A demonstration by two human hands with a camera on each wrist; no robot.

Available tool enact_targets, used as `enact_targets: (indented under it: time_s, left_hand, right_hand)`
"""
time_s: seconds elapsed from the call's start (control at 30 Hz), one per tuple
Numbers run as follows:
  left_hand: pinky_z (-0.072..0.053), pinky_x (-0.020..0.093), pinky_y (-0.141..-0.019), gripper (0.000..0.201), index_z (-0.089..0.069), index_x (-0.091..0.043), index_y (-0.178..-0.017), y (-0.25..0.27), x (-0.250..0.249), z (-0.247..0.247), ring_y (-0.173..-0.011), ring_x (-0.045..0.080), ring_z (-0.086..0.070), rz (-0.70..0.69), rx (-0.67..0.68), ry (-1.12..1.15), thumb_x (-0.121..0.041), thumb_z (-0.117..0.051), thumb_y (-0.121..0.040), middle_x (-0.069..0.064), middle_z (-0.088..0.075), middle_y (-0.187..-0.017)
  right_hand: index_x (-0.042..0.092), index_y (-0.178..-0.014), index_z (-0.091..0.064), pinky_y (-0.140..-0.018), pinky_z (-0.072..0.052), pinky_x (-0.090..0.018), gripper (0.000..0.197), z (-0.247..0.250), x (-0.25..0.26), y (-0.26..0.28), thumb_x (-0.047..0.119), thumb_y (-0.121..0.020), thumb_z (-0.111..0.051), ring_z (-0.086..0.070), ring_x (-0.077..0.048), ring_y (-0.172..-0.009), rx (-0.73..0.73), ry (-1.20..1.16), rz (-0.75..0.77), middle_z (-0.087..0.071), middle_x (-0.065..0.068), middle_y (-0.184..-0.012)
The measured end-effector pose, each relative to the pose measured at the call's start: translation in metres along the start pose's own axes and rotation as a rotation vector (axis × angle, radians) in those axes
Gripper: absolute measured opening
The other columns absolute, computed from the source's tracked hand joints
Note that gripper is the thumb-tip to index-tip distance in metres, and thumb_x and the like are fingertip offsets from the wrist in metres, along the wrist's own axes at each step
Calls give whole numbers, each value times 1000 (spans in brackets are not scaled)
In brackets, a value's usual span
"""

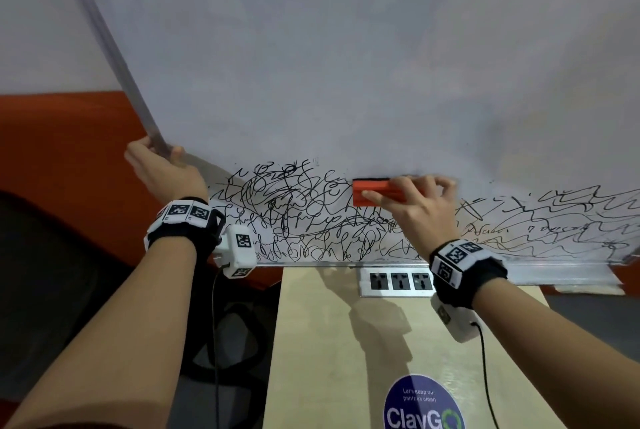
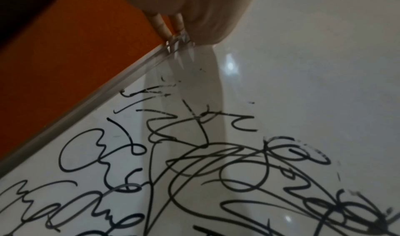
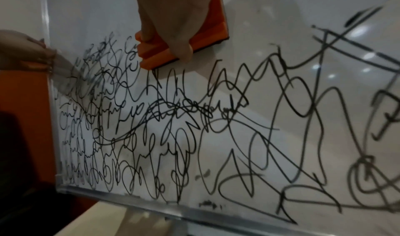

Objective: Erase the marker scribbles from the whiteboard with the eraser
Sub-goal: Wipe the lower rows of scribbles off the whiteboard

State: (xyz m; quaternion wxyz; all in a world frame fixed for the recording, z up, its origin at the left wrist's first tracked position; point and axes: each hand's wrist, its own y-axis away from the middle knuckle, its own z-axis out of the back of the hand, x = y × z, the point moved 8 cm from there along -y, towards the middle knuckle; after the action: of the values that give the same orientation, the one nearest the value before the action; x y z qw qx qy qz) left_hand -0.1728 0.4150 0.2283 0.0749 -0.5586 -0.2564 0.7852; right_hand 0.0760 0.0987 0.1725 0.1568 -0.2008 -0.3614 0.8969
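Scribbles (image 1: 311, 221) fill the whiteboard's (image 1: 311, 65) lower band; right hand (image 1: 412, 203) grips the eraser (image 1: 372, 191) at their top edge, left hand (image 1: 162, 169) clasps the frame, so downward wiping strokes likely come next.

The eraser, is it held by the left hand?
No, the right hand holds the orange eraser against the whiteboard.

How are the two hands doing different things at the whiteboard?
The left hand grips the whiteboard's metal side frame; the right hand grips the orange eraser. The left hand sits at the edge; the right hand presses the eraser against the scribbles. Both wear wrist cameras.
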Motion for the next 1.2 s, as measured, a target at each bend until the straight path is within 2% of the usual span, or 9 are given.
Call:
enact_targets:
  time_s: [0.17, 0.27, 0.43, 0.57, 0.7, 0.87, 0.97, 1.03, 1.2]
  left_hand:
    - [-50, 33, -97, 30, -48, -5, -119, -4, 3, 0, -116, 22, -55, 14, 52, -29, -2, -62, -93, 6, -50, -131]
    - [-51, 36, -96, 30, -48, -6, -117, -7, 7, -1, -113, 23, -57, 35, 54, -28, -2, -64, -92, 6, -51, -128]
    - [-49, 34, -97, 30, -47, -4, -116, -7, 5, -1, -113, 24, -56, 29, 72, -29, -2, -63, -91, 7, -50, -128]
    - [-50, 38, -96, 31, -47, -5, -116, -9, 6, -1, -112, 26, -56, 8, 96, -26, -2, -64, -91, 10, -49, -126]
    - [-51, 38, -97, 32, -47, -4, -117, -10, 7, -2, -113, 28, -56, 15, 120, -18, -2, -65, -91, 11, -49, -126]
    - [-52, 40, -95, 31, -47, -6, -115, -11, 9, -3, -112, 28, -55, -2, 121, -9, -1, -65, -91, 11, -49, -125]
    - [-51, 41, -96, 30, -47, -6, -115, -12, 10, -4, -112, 26, -54, 10, 122, -5, -3, -65, -91, 9, -48, -125]
    - [-50, 43, -95, 29, -47, -6, -114, -12, 11, -4, -111, 27, -54, -2, 125, -3, -3, -65, -91, 10, -48, -124]
    - [-49, 45, -93, 28, -48, -3, -114, -11, 11, -4, -108, 31, -53, -45, 115, -3, -3, -64, -91, 14, -48, -123]
  right_hand:
    - [45, -132, -58, -84, -35, -48, 61, -8, 7, 14, 17, -82, -77, -51, -30, -97, 40, -40, 15, -61, -2, -112]
    - [46, -132, -57, -84, -35, -48, 56, 0, 5, 3, 17, -86, -69, -51, -30, -97, -20, -11, -48, -61, -1, -113]
    - [48, -132, -57, -82, -35, -47, 62, 5, 9, -1, 18, -82, -78, -52, -30, -93, -32, -19, -100, -60, -1, -111]
    - [49, -129, -60, -81, -34, -45, 60, 7, 4, -13, 20, -80, -80, -51, -29, -90, -53, 3, -237, -62, -1, -112]
    - [49, -124, -62, -83, -37, -47, 61, -3, 21, -2, 19, -76, -85, -48, -28, -94, 39, -48, -83, -61, 0, -103]
    - [49, -126, -62, -84, -34, -45, 55, 17, 9, -34, 21, -81, -78, -53, -27, -92, -134, 1, -237, -64, 2, -112]
    - [47, -119, -67, -85, -33, -45, 55, 5, 25, -27, 17, -76, -84, -54, -28, -93, -62, -70, -76, -64, 2, -107]
    - [44, -117, -69, -86, -32, -46, 56, 2, 32, -19, 15, -72, -87, -55, -29, -95, -14, -84, -25, -65, 1, -106]
    - [45, -117, -69, -87, -31, -45, 49, 16, 23, -48, 17, -79, -81, -55, -28, -102, -132, -37, -166, -66, 2, -112]
